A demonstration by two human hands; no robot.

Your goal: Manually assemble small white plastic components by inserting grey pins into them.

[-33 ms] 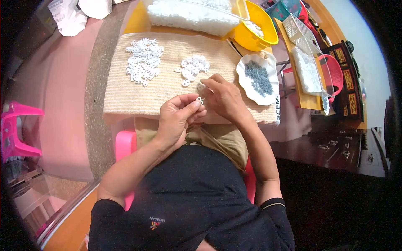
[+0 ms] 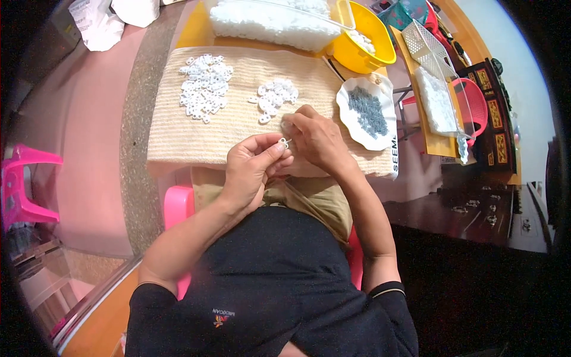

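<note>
my left grip (image 2: 253, 163) pinches the small white part (image 2: 284, 143) over the striped cloth (image 2: 178, 140), presumably to leave its end accessible. my right grip (image 2: 321, 140) curls beside it; contents i cannot tell. white pieces (image 2: 276, 95) lie within reach.

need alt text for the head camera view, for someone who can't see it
A seated person's left hand pinches a small white piece, with the right hand close beside it. On the striped cloth are a larger pile of white parts at left, a smaller pile at centre and a scalloped white dish of grey pieces at right.
</note>
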